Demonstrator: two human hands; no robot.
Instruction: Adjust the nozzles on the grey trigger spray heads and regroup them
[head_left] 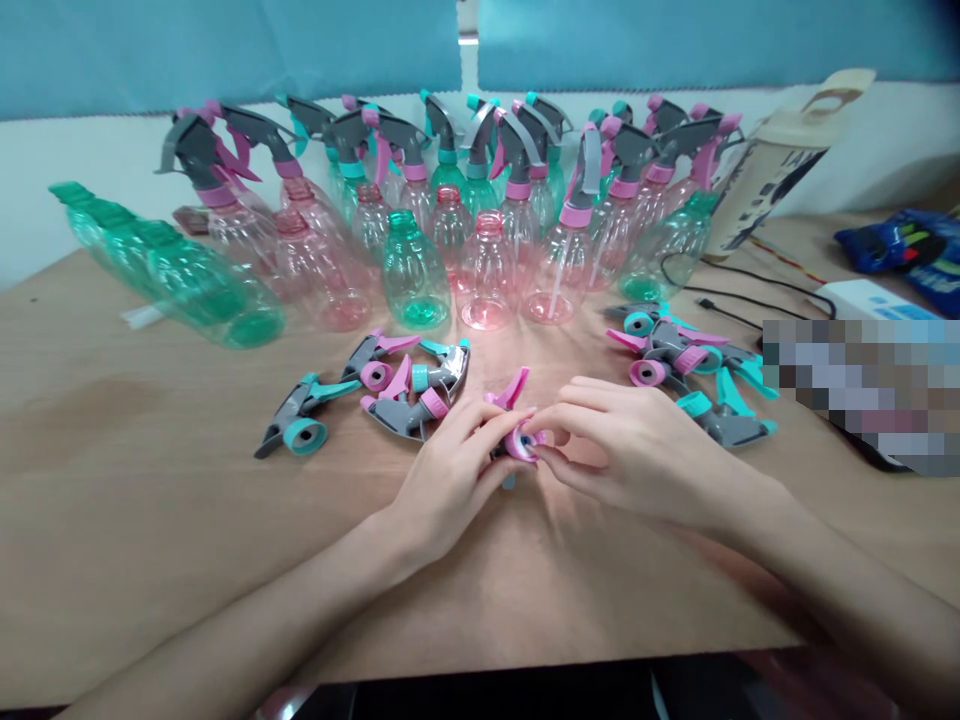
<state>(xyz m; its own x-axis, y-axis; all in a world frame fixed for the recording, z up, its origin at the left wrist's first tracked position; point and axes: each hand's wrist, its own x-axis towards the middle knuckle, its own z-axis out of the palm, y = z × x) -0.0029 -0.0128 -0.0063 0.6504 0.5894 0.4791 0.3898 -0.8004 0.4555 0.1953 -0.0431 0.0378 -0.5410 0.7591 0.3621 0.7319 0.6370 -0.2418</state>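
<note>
A pink-and-grey spray trigger head lies between my two hands, its pink collar turned toward me. My left hand is closed around its grey body from the left. From the other side, my right hand pinches at the mouth of the collar; whatever is between thumb and forefinger is hidden. Left of my hands lie several loose trigger heads, pink or turquoise with grey. More loose trigger heads are heaped to the right.
Behind stand several clear pink and green bottles, some open-necked, others fitted with trigger heads. Green bottles lean at the left. A beige tumbler, a black cable, a blue packet and a blurred-out object occupy the right.
</note>
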